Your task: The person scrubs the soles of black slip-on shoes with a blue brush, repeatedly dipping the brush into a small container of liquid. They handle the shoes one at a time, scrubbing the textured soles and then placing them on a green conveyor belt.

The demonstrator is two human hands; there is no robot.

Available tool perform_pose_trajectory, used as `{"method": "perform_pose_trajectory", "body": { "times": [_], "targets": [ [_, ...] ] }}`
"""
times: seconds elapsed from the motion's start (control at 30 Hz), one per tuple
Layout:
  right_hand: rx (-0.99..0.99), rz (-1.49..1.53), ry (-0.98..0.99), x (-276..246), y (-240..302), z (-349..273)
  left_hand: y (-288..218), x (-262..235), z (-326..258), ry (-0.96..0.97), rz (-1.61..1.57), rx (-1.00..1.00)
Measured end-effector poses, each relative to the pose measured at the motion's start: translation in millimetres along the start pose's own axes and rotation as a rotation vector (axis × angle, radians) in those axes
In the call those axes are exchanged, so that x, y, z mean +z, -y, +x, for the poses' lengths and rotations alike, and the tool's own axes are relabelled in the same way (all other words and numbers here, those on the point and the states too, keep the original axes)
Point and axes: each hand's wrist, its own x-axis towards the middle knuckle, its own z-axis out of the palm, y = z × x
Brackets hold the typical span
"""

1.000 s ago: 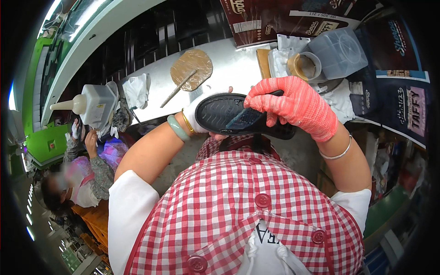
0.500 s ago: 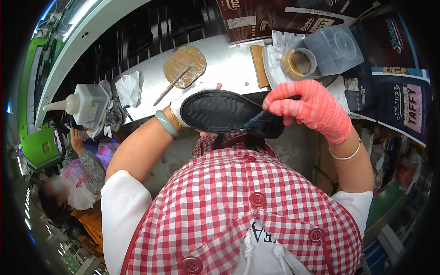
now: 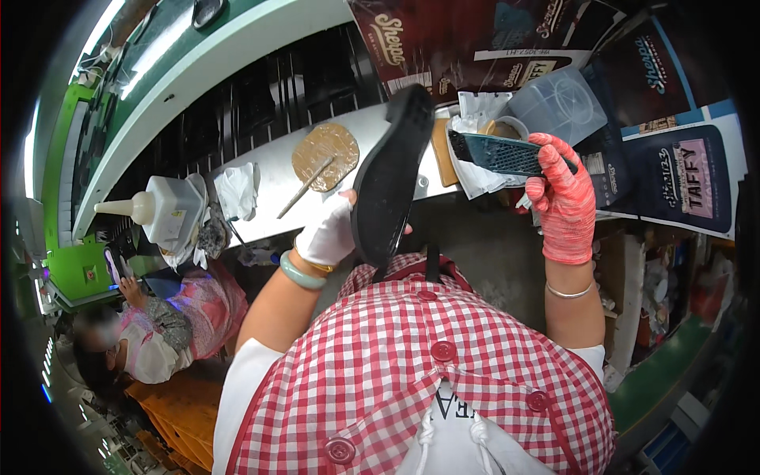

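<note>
My left hand (image 3: 328,233), in a white glove, grips a black shoe sole (image 3: 392,178) and holds it tilted up on edge toward the metal workbench (image 3: 261,214). My right hand (image 3: 564,202), in a red knitted glove, holds a dark brush (image 3: 499,152) by its handle, level, to the right of the sole and apart from it. The brush head hangs over a small glue pot (image 3: 507,127) on the bench.
A round brown pad with a stick (image 3: 323,157) lies on the bench, beside a crumpled white cloth (image 3: 236,190) and a white squeeze bottle (image 3: 162,210). A clear plastic tub (image 3: 558,103) stands at the right. Another person (image 3: 150,332) sits at lower left. Printed boxes line the right side.
My right hand has lifted the brush off the sole and moved right. My left hand has tipped the sole from lying flat to standing on edge.
</note>
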Motion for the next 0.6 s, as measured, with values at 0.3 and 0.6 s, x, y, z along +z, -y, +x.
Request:
{"method": "perform_pose_trajectory", "body": {
  "times": [0.3,0.6],
  "targets": [
    [-0.021,0.227,0.049,5,5,-10,-12,44,-5,-0.093,0.270,0.331],
    [0.004,0.269,0.234,46,26,-35,-14,59,-22,-0.097,0.591,0.612]
  ]
}}
